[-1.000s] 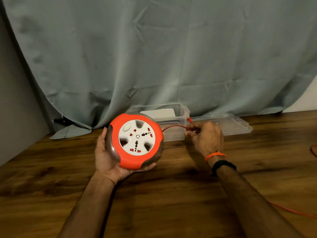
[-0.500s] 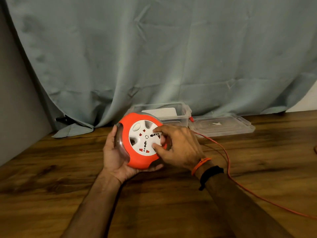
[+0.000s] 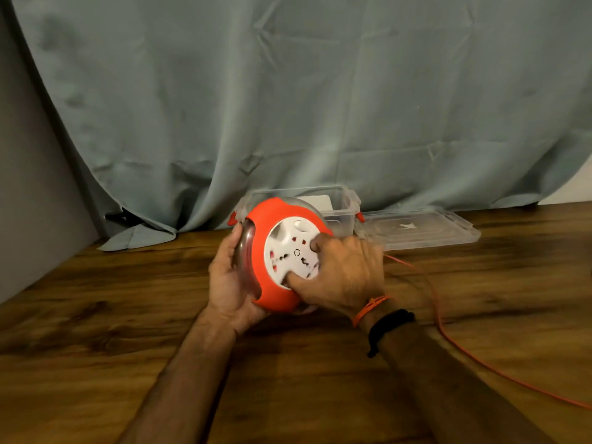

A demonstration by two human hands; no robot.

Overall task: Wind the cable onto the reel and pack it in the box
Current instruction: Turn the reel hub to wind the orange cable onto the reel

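Note:
A round orange cable reel [image 3: 272,251] with a white socket face is held just above the wooden table [image 3: 128,315], tilted toward the right. My left hand [image 3: 229,283] cups its clear back and lower rim. My right hand [image 3: 339,274] lies on the white face, with thumb and a finger pressed into its recesses. A thin orange cable [image 3: 439,315] trails from behind my right hand across the table to the lower right edge. The clear plastic box [image 3: 339,203], with orange latches, stands open behind the reel.
The box's clear lid [image 3: 416,232] lies flat to the right of the box. A grey-green curtain [image 3: 288,107] hangs behind and drapes onto the table. A grey wall [image 3: 28,187] borders the left side.
My right hand left the cable near the box and came onto the reel's white face. The white face has turned. The reel tilted rightward and the slack cable now lies across the table.

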